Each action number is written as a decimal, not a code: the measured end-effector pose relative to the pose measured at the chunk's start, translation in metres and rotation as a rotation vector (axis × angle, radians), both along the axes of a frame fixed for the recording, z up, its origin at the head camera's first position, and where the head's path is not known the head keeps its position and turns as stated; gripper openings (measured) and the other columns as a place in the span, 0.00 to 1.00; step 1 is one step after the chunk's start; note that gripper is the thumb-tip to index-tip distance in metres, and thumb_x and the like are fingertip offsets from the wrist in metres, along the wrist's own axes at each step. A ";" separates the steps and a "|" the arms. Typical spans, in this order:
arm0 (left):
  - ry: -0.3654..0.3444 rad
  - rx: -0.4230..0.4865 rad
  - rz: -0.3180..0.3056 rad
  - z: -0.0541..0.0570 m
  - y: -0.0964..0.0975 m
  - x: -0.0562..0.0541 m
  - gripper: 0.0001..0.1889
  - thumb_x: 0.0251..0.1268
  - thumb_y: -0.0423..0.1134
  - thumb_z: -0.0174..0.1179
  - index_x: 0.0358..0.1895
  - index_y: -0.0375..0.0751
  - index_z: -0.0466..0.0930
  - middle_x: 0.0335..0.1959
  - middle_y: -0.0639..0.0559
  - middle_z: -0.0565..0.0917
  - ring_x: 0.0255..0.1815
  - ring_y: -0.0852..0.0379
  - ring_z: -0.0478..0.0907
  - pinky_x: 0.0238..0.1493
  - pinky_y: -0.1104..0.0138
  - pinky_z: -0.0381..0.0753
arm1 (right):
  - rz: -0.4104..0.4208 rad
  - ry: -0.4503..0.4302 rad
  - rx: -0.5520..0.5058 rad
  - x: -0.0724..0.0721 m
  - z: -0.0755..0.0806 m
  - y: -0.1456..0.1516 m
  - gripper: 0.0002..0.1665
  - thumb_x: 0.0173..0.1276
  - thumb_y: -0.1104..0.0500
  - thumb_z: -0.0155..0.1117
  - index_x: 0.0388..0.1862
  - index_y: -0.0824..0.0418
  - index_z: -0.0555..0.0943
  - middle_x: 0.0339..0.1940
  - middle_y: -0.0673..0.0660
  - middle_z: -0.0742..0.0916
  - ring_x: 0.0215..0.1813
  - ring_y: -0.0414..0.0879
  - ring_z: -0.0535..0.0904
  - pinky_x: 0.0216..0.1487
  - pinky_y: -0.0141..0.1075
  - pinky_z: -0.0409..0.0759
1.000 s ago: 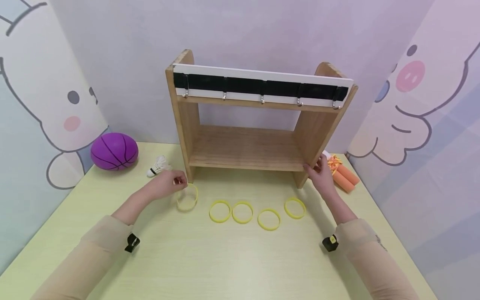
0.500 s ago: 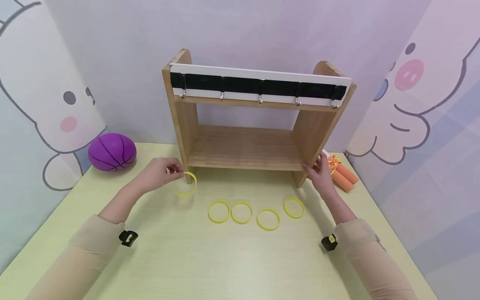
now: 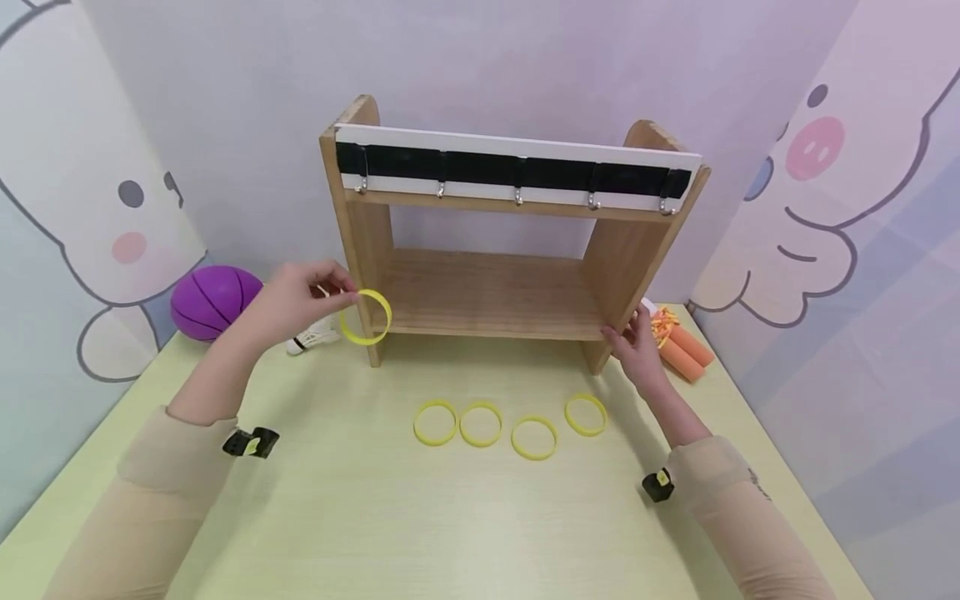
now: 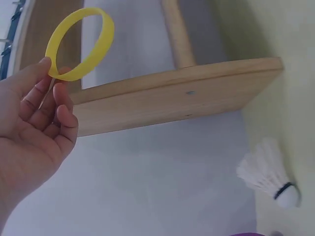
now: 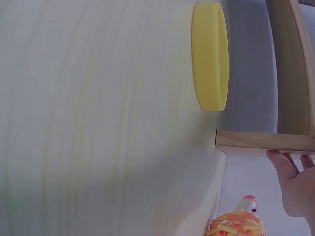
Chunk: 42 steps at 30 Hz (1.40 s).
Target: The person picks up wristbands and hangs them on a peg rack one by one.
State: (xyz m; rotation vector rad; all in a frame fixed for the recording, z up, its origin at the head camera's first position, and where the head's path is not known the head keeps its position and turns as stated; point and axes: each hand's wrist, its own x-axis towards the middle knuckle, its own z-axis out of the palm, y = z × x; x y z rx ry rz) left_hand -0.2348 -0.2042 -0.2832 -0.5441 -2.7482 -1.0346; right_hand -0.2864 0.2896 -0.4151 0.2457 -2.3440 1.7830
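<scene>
My left hand (image 3: 296,300) pinches a thin yellow ring (image 4: 93,61), like a rubber wristband, between thumb and fingertips. The ring is in the air, upright, overlapping the left leg of a small wooden shelf (image 3: 487,287) in the head view. Low on the shelf's right side panel, my right hand (image 3: 641,354) holds the front edge, thumb at the front and fingers on the outer face. Along the shelf's top front runs a white board with a black strip (image 3: 480,167) and several metal hooks (image 3: 517,197); no ring hangs on them.
Several more yellow rings lie flat on the table before the shelf, including a left one (image 3: 435,442) and a right one (image 3: 585,434). A purple ball (image 3: 210,304) and a shuttlecock (image 4: 266,169) are at left. Orange foam-like handles (image 3: 682,358) lie at right.
My left hand has lifted the yellow ring off the table and raised it beside the shelf's left leg. My right hand has stayed at the right side panel.
</scene>
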 end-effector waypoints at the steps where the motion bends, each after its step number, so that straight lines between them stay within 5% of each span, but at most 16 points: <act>1: 0.002 0.005 0.008 0.005 0.001 0.001 0.06 0.64 0.41 0.61 0.38 0.43 0.81 0.34 0.50 0.81 0.37 0.55 0.75 0.36 0.69 0.75 | 0.000 0.003 -0.003 0.000 0.000 0.000 0.41 0.70 0.60 0.57 0.73 0.46 0.47 0.73 0.64 0.59 0.68 0.64 0.62 0.58 0.62 0.69; 12: 0.113 0.155 0.039 0.043 0.000 0.004 0.09 0.62 0.42 0.62 0.40 0.41 0.80 0.32 0.54 0.82 0.33 0.60 0.77 0.33 0.78 0.76 | 0.015 0.010 -0.020 0.014 0.020 -0.012 0.41 0.70 0.65 0.55 0.74 0.52 0.46 0.73 0.68 0.58 0.68 0.67 0.61 0.58 0.64 0.66; 23: 0.172 0.453 0.064 0.068 0.006 0.005 0.06 0.60 0.38 0.64 0.39 0.42 0.81 0.30 0.60 0.83 0.28 0.62 0.78 0.32 0.79 0.76 | 0.013 -0.008 -0.006 0.002 0.006 -0.004 0.42 0.69 0.59 0.58 0.73 0.42 0.47 0.74 0.63 0.57 0.71 0.66 0.58 0.58 0.62 0.68; 30: 0.166 0.558 0.098 0.071 0.012 -0.003 0.09 0.59 0.40 0.65 0.40 0.41 0.81 0.33 0.56 0.83 0.29 0.60 0.79 0.39 0.78 0.77 | 0.009 -0.013 -0.013 0.002 0.006 -0.002 0.41 0.70 0.60 0.57 0.73 0.44 0.47 0.75 0.63 0.57 0.70 0.65 0.59 0.58 0.61 0.69; 42: 0.121 0.610 0.142 0.057 0.011 -0.014 0.10 0.58 0.40 0.66 0.41 0.42 0.81 0.32 0.58 0.83 0.31 0.62 0.79 0.35 0.78 0.78 | 0.028 -0.020 -0.009 0.017 0.023 -0.011 0.41 0.70 0.64 0.55 0.73 0.52 0.45 0.74 0.66 0.56 0.70 0.68 0.57 0.58 0.62 0.68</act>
